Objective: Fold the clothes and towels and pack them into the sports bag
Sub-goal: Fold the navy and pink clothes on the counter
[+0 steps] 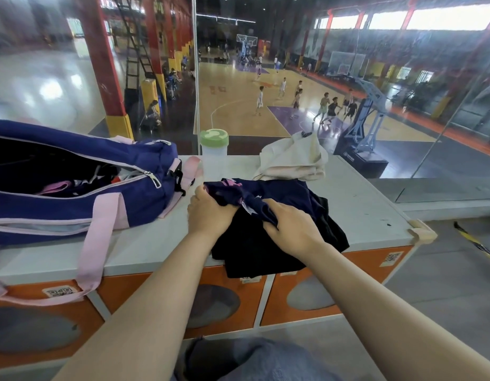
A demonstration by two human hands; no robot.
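Navy garment [265,192] lies bunched on the locker top [362,204], both left hand [209,213] and right hand [292,225] clutching it, and I reckon the black clothing [254,251] underneath could get dragged off the front edge.

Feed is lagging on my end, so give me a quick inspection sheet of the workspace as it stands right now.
Surface: white locker top, orange locker fronts below.
Job's things: sports bag on the left, unzipped, some items already inside; navy garment bunched on top of a black garment that overhangs the front edge; cream cloth loosely heaped behind them.
Clutter: clear bottle with green lid at the back edge.
Hands: left hand and right hand both grip the navy garment.
Cables: nothing seen.
Surroundings: glass wall behind, overlooking a basketball court with players.
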